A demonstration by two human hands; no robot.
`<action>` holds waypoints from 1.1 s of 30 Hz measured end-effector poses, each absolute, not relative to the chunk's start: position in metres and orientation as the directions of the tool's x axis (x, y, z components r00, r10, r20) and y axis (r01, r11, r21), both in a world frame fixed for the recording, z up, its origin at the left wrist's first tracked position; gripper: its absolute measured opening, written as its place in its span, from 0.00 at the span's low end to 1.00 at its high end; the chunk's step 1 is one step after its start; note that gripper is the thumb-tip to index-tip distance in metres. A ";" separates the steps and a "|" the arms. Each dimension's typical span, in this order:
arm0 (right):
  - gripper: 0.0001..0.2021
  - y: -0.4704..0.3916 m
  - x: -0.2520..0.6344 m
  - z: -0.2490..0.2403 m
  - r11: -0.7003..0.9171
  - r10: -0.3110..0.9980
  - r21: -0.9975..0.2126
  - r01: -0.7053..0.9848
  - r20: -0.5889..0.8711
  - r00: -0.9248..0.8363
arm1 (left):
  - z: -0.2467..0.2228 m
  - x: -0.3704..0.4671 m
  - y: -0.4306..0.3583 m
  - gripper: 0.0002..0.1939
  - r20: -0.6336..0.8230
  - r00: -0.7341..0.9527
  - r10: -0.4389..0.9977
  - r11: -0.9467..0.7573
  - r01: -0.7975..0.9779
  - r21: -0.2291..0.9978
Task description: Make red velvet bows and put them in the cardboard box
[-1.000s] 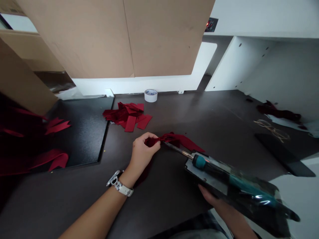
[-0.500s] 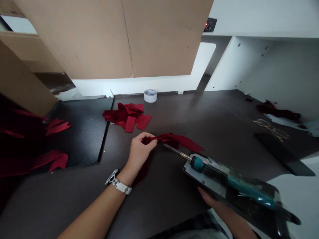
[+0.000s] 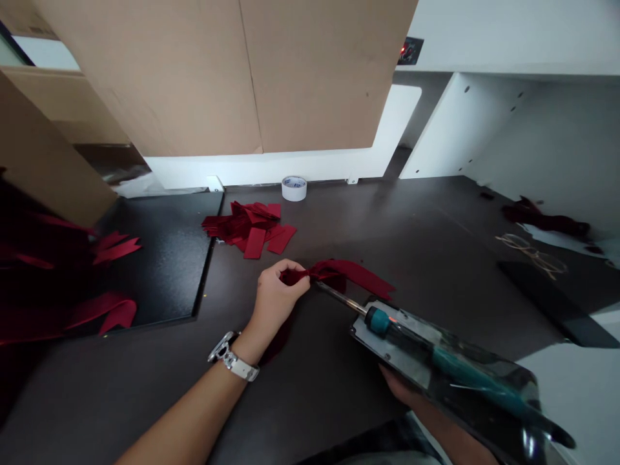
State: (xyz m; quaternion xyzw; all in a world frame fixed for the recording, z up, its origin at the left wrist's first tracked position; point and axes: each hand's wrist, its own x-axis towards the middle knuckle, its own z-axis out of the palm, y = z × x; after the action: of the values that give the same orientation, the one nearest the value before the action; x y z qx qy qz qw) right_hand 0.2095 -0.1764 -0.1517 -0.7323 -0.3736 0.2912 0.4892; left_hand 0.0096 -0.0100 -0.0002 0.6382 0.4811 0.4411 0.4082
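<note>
My left hand [image 3: 281, 290], with a silver watch on its wrist, pinches a dark red ribbon bow [image 3: 320, 266] between thumb and fingers. One tail of the ribbon stretches right over the dark table. From the right comes a teal soldering iron [image 3: 382, 320] fixed to a dark and grey mount. Its metal tip meets the gathered middle of the ribbon, just beside my thumb. My right hand [image 3: 400, 387] supports the iron's mount from below; most of its fingers are hidden behind it.
Short red ribbon pieces [image 3: 254, 226] lie heaped beyond my left hand, near a white tape roll [image 3: 294, 188]. At left, more red ribbon [image 3: 111, 310] hangs over a black board [image 3: 169, 258]. Glasses [image 3: 530, 252] lie at right. Cardboard [image 3: 310, 77] covers the back.
The iron's body has swung slightly left and down, with its tip still at the ribbon. My left hand keeps its pinch on the bow. The view has shifted a little.
</note>
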 end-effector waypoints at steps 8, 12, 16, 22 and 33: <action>0.27 -0.173 0.268 -0.059 -0.272 0.612 -0.928 0.254 0.037 0.790 | 0.004 -0.012 -0.006 0.04 0.643 0.397 0.655 -0.745 0.484 0.459; 0.24 -0.118 0.281 0.002 0.034 0.533 -0.973 0.230 0.212 0.819 | 0.017 -0.010 -0.023 0.02 0.422 0.834 0.357 -0.919 0.394 -0.003; 0.21 -0.063 0.297 0.037 0.280 0.626 -0.959 0.048 0.220 0.749 | 0.024 0.002 -0.043 0.03 0.232 0.923 0.305 -0.937 0.335 -0.097; 0.17 -0.004 0.310 0.036 0.353 0.690 -0.931 -0.095 0.190 0.698 | 0.028 0.010 -0.060 0.04 0.154 0.866 0.476 -0.878 0.478 0.022; 0.25 0.015 0.340 -0.006 0.257 0.674 -0.961 -0.099 0.105 0.732 | 0.023 0.013 -0.065 0.10 0.210 0.780 0.590 -0.807 0.561 0.183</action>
State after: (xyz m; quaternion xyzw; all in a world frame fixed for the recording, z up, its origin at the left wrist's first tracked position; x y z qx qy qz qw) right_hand 0.3398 0.0155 -0.0062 -0.5521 -0.2602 0.2579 0.7490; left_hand 0.0132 -0.0646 0.0227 0.9417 0.3055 0.1293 0.0553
